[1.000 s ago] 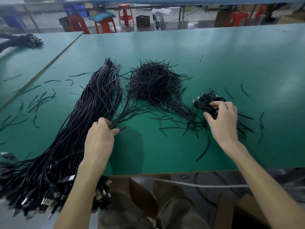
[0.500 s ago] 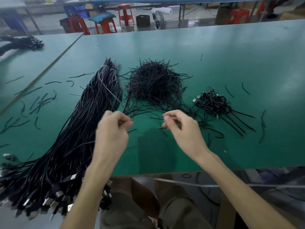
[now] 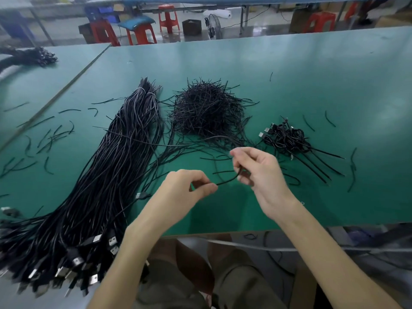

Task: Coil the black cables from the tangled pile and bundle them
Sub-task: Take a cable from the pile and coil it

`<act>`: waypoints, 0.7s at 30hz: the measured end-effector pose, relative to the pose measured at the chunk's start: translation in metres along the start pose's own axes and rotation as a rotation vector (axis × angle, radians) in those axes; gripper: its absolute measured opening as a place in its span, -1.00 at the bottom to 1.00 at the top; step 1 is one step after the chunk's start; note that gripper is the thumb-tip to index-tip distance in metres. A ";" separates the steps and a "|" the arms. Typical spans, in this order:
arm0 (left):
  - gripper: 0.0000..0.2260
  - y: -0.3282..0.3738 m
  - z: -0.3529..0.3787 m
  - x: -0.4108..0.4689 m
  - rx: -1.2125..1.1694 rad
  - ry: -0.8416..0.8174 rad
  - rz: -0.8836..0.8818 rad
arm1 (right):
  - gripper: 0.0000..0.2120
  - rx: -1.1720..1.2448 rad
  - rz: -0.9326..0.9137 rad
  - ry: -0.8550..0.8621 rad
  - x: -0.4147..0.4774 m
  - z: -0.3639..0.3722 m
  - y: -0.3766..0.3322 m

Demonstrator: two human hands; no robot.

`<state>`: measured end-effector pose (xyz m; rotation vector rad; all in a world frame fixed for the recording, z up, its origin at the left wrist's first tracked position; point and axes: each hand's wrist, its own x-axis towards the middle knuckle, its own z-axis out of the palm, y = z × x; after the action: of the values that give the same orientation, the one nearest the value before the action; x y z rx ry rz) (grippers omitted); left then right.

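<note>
Head view: left hand (image 3: 187,186) and right hand (image 3: 258,172) each pinch one cable (image 3: 227,180), stretched between them above the table (image 3: 312,74). A few coils (image 3: 287,139) lie finished at right. The big pile (image 3: 116,163) at left lies uncoiled. Early going, I judge.

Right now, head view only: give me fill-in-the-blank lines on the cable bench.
The long cable bundle lies ____ of the tie pile. The coiled cables lie to its ____. The left hand and right hand both hold the same thin cable over the ____ table. Missing: left; right; green.
</note>
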<state>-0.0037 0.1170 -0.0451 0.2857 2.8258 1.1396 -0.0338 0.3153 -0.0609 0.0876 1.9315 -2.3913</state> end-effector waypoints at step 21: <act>-0.79 -0.025 -0.002 0.006 -1.936 0.066 -0.136 | -0.28 -1.003 -0.107 0.116 -0.027 -0.030 0.011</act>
<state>-0.0131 0.0989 -0.0608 -0.1315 0.6558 2.8738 -0.0054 0.3431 -0.0756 0.0639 2.9667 -1.2124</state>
